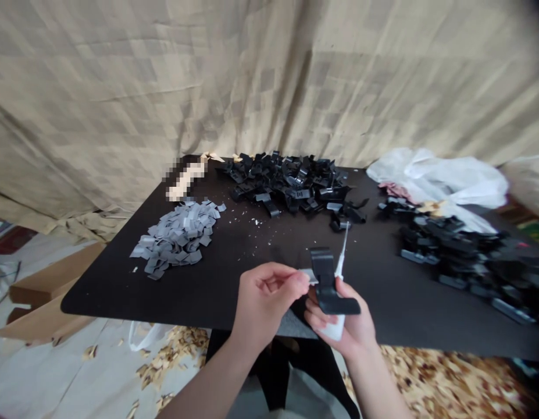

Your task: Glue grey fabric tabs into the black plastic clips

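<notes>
My left hand (269, 299) pinches a small grey pad (311, 276) between thumb and fingertips, right beside a bent black plastic piece (325, 285). That black piece is in my right hand (354, 326), together with a white glue bottle (332, 330) whose long thin nozzle (343, 247) points up and away. Whether the pad touches the black piece I cannot tell. To the left lies a heap of grey pads (179, 235) on the dark table (269, 256). A pile of similar black pieces (291, 180) rests at the table's back.
More black pieces (461, 256), some with grey pads showing, are heaped on the right. Behind them is a white plastic bag (443, 177). White crumbs dot the tabletop. An open cardboard box (55, 279) stands on the floor at left; beige scraps (452, 378) cover floor areas. A curtain (269, 75) hangs behind.
</notes>
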The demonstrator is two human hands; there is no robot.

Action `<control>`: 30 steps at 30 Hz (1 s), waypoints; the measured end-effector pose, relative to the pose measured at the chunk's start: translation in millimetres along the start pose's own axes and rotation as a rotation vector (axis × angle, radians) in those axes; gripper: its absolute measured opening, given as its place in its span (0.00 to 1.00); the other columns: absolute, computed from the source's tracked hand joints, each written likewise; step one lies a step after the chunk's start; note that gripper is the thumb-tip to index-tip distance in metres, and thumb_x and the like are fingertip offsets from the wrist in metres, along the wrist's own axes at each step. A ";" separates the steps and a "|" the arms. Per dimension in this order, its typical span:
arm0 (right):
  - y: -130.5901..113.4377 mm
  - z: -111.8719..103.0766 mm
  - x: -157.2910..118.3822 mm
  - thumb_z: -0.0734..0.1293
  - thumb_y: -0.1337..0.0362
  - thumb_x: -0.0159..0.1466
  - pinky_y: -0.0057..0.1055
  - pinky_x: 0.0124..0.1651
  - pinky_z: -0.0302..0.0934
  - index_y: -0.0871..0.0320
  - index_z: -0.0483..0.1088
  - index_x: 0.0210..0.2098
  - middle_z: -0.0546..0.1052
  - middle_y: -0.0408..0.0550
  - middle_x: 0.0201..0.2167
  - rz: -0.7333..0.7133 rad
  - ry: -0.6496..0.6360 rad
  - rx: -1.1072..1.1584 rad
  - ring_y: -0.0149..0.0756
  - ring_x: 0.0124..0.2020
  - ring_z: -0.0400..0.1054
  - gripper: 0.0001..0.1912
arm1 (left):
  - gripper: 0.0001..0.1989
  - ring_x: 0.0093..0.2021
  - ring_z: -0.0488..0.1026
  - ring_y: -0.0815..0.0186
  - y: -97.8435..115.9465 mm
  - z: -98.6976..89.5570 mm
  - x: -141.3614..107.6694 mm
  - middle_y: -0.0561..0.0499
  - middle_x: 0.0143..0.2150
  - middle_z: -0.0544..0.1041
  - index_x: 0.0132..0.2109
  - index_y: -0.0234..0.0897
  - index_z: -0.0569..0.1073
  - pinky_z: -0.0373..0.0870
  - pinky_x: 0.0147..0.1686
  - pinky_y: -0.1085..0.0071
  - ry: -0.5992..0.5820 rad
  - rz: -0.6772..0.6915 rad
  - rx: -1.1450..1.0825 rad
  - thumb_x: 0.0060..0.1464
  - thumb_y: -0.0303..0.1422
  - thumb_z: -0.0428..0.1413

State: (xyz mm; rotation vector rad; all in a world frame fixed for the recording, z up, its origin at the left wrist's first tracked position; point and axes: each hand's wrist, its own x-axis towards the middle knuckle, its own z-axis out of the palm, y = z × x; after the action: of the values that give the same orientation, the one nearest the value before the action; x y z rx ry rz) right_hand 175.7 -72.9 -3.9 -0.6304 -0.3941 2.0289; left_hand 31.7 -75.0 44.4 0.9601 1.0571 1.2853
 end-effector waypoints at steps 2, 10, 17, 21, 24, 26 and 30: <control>4.2 0.8 1.3 0.66 0.54 0.52 0.20 0.17 0.46 0.62 0.68 0.25 0.58 0.38 0.15 0.014 -0.010 0.015 0.18 0.13 0.41 0.15 | 0.04 0.28 0.75 0.68 -2.5 0.7 1.6 0.51 0.26 0.78 0.29 0.35 0.74 0.71 0.30 0.76 0.029 -0.010 -0.010 0.42 0.29 0.61; 6.9 14.8 -3.1 0.74 0.60 0.45 0.21 0.22 0.53 0.59 0.69 0.38 0.66 0.40 0.21 -0.273 0.473 -0.405 0.23 0.20 0.57 0.21 | 0.07 0.30 0.75 0.69 -9.4 1.4 2.6 0.51 0.28 0.78 0.33 0.34 0.73 0.71 0.31 0.77 0.106 -0.064 -0.057 0.44 0.30 0.61; 19.4 21.0 2.2 0.73 0.57 0.45 0.21 0.22 0.51 0.58 0.68 0.41 0.65 0.39 0.22 -0.422 0.678 -0.742 0.24 0.20 0.54 0.26 | 0.03 0.37 0.75 0.65 -20.6 15.6 0.7 0.49 0.33 0.78 0.30 0.34 0.71 0.71 0.38 0.74 0.072 -0.046 -0.057 0.46 0.29 0.59; 22.1 27.0 -5.1 0.71 0.55 0.47 0.21 0.21 0.48 0.58 0.68 0.42 0.62 0.39 0.19 -0.401 0.570 -0.866 0.24 0.20 0.52 0.25 | 0.04 0.30 0.74 0.68 -28.3 11.7 8.7 0.52 0.27 0.76 0.30 0.34 0.71 0.68 0.32 0.76 0.186 0.032 0.025 0.46 0.30 0.59; 1.8 26.6 -11.3 0.68 0.51 0.50 0.22 0.22 0.48 0.59 0.69 0.38 0.64 0.40 0.20 -0.330 0.465 -1.060 0.24 0.19 0.52 0.22 | 0.05 0.28 0.72 0.71 -29.3 2.5 14.3 0.55 0.25 0.75 0.28 0.35 0.70 0.66 0.31 0.77 0.208 -0.010 -0.019 0.44 0.30 0.60; -26.6 21.7 -12.4 0.66 0.49 0.52 0.23 0.22 0.48 0.60 0.68 0.30 0.64 0.41 0.19 -0.323 0.418 -1.295 0.24 0.18 0.52 0.19 | 0.06 0.27 0.70 0.73 -26.0 -4.1 15.8 0.55 0.24 0.74 0.27 0.34 0.70 0.65 0.30 0.78 0.171 -0.075 -0.058 0.42 0.30 0.60; -106.1 17.9 -9.0 0.63 0.49 0.55 0.25 0.23 0.47 0.59 0.62 0.21 0.64 0.43 0.17 -0.512 0.282 -2.116 0.26 0.19 0.54 0.19 | 0.06 0.25 0.68 0.75 -15.1 -13.1 14.3 0.55 0.25 0.74 0.25 0.33 0.71 0.64 0.29 0.78 0.074 -0.186 -0.099 0.40 0.29 0.61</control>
State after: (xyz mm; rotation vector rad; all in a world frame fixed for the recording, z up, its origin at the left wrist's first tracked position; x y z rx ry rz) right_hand 243.1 -27.6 67.1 -1.6426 -2.2096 0.3159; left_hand 22.9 -62.0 25.5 0.7266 1.1025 1.2146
